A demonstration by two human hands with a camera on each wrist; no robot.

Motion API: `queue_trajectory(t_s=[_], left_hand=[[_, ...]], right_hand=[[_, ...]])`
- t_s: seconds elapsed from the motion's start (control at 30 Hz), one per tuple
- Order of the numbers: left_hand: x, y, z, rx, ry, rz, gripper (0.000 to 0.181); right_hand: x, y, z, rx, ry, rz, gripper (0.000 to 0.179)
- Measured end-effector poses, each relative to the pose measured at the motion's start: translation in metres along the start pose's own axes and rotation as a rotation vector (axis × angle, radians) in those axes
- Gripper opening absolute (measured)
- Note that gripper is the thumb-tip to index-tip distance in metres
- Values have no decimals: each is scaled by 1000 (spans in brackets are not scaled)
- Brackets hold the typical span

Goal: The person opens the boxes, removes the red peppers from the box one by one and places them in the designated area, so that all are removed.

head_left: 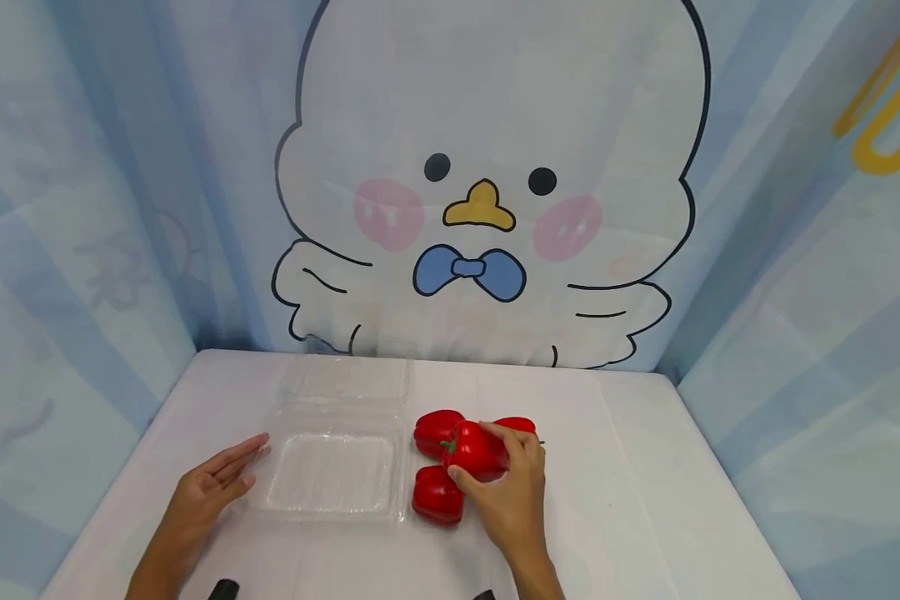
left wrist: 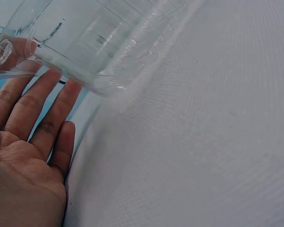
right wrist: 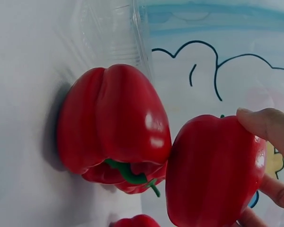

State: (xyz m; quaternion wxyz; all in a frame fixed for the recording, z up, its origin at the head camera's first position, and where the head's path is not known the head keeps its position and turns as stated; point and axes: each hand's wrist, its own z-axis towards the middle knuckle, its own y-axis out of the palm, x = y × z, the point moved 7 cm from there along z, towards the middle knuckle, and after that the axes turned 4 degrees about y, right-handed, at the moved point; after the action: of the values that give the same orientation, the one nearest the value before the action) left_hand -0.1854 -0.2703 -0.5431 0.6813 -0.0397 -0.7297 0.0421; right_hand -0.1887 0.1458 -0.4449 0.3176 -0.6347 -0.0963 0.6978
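In the head view my right hand (head_left: 516, 492) grips a red bell pepper (head_left: 478, 452) between thumb and fingers, its green stem pointing left. Around it lie more red bell peppers: one behind left (head_left: 437, 432), one in front left (head_left: 438, 497) and one partly hidden behind the hand (head_left: 517, 424). The right wrist view shows the held bell pepper (right wrist: 213, 172) raised beside another on the table. My left hand (head_left: 212, 487) has its fingers extended at the left edge of a clear plastic clamshell box (head_left: 330, 512). Seen from the left wrist, those fingertips (left wrist: 71, 87) touch the box wall.
The box's lid (head_left: 345, 381) is folded back toward the rear curtain (head_left: 487, 325), which carries a printed cartoon bird. A white cloth covers the table (head_left: 630, 500). Curtains also hang at both sides. Two small black objects (head_left: 225, 589) show at the near edge.
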Motion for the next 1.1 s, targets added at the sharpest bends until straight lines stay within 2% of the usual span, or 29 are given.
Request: queue_trajectory(t_s=[0.23, 0.6, 0.83, 1.1], left_hand=[[-5, 0, 0, -12, -44, 37, 72], [-3, 1, 3, -26, -6, 41, 70], [-8, 0, 3, -15, -43, 51, 72], [-7, 0, 2, -14, -12, 10, 68]], right_hand=[[8, -8, -1, 23, 14, -14, 65], [19, -28, 0, 72, 51, -31, 65], [31, -35, -1, 78, 84, -54, 67], [44, -44, -5, 84, 111, -88, 70]])
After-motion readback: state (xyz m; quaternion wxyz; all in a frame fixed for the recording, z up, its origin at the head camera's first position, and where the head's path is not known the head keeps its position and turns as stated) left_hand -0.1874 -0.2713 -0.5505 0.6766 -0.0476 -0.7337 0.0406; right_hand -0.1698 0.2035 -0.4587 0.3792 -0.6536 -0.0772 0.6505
